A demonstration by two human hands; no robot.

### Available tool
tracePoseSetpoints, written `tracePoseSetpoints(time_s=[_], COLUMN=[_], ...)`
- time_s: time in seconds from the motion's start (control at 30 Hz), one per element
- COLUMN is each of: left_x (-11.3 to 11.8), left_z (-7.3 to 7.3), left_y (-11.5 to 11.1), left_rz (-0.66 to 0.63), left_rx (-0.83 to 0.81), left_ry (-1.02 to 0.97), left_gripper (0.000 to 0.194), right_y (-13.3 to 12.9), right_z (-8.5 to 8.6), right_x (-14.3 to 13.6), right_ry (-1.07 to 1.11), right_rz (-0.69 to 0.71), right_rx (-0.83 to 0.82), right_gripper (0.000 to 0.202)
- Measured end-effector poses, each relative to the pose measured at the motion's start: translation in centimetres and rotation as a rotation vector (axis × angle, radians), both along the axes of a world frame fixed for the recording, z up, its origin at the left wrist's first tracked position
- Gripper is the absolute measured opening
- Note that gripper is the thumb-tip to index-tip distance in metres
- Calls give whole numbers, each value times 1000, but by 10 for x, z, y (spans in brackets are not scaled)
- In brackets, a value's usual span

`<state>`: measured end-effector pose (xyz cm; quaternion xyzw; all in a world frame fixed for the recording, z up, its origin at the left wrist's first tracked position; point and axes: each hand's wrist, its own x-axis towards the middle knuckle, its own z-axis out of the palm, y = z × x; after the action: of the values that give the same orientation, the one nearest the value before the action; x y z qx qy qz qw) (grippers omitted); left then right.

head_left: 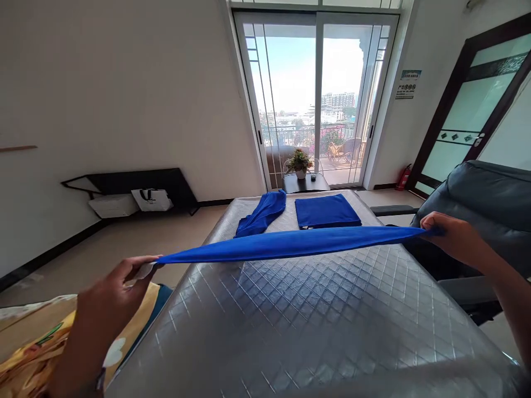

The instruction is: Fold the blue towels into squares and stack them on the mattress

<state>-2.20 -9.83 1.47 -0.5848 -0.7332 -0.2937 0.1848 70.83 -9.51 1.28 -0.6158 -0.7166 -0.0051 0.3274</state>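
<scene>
A blue cloth (286, 244) is stretched taut in a long narrow band above the silver quilted table cover (307, 331). Its left end is pinched in my left hand (120, 293), with a small whitish bit at the fingers. My right hand (456, 235) is closed round the right end. Beyond the band, a folded blue cloth (327, 211) lies flat in a neat rectangle, and a crumpled blue cloth (265, 213) lies to its left.
A black recliner (485, 204) stands close on the right. Patterned bedding (45, 337) is at the lower left. Past the table's far edge, a small stand (307, 184) holds a potted plant (301, 163). Two bags lean by the left wall.
</scene>
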Motion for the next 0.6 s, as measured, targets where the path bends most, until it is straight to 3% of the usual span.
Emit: tracePoseSetpoints(time_s=[0.1, 0.2, 0.33, 0.47, 0.6], left_x=[4, 11, 17, 14, 9], left_z=[-53, -110, -169, -194, -197], left_y=[-16, -28, -46, -71, -95], left_rz=[-127, -291, -336, -272, -190], left_rx=[-20, -25, -233, -268, -290], left_ry=[-78, -211, -344, -341, -388], left_gripper=[30, 22, 20, 21, 24], right_y=[-10, -16, -26, -42, -57], right_z=[-41, -93, -161, -200, -211], right_x=[-4, -16, -26, -21, -6], right_ry=[88, 193, 217, 231, 306], right_rz=[89, 124, 85, 32, 31], right_rx=[-75, -215, -347, -401, -461], right_gripper=[29, 27, 20, 13, 24])
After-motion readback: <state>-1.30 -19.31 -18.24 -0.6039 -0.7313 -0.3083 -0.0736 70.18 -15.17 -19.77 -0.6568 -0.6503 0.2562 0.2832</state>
